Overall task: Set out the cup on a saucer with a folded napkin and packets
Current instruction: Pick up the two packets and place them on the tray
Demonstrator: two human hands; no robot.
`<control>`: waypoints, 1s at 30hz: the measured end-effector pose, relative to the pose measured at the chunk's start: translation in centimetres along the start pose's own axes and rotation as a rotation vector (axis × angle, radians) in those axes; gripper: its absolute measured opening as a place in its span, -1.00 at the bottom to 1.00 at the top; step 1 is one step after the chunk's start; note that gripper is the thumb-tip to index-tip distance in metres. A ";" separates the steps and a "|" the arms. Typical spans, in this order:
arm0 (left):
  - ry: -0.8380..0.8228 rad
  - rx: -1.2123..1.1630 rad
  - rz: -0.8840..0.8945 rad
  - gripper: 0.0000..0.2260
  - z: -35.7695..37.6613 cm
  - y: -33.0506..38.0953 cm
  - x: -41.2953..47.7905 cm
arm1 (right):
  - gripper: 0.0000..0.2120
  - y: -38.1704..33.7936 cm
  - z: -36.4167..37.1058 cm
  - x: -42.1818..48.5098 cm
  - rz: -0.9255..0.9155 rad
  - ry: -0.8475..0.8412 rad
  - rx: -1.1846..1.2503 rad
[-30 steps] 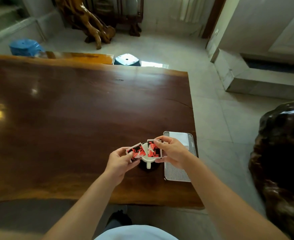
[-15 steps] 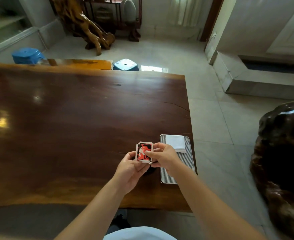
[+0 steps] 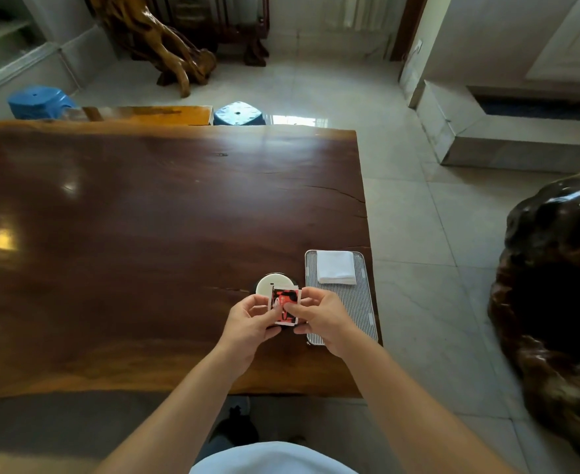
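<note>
Over a glossy dark wood table point(image 3: 145, 234), left hand point(image 3: 251, 319) and right hand point(image 3: 319, 319) pinch red packets point(image 3: 283, 304) above a white cup point(image 3: 271, 285). A napkin point(image 3: 335, 267) lies on the tray point(image 3: 360, 302) beside it. Beyond the table, a blue stool point(image 3: 237, 113) stands on pale floor point(image 3: 401, 217).

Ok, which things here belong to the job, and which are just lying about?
Job: packets, pinched by left hand and right hand; cup on dark saucer; folded napkin on striped tray.
Lying about: blue stools, wooden root carving, glossy dark lump.
</note>
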State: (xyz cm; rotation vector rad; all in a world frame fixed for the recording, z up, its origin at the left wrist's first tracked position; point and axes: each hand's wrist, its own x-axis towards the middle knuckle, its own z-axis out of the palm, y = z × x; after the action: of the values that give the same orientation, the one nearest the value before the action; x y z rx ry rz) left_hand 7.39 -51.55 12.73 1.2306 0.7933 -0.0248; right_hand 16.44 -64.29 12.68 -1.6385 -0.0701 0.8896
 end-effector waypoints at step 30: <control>-0.287 -0.190 -0.135 -0.80 -1.7 2.3 5.6 | -0.67 -2.1 0.6 3.4 -0.159 0.282 -0.452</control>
State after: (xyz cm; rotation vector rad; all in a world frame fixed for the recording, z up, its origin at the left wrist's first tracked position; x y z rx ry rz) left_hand 11.61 -47.11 11.40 0.9662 0.6114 -0.2269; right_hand 19.35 -61.47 12.83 -2.1324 -0.2157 0.5355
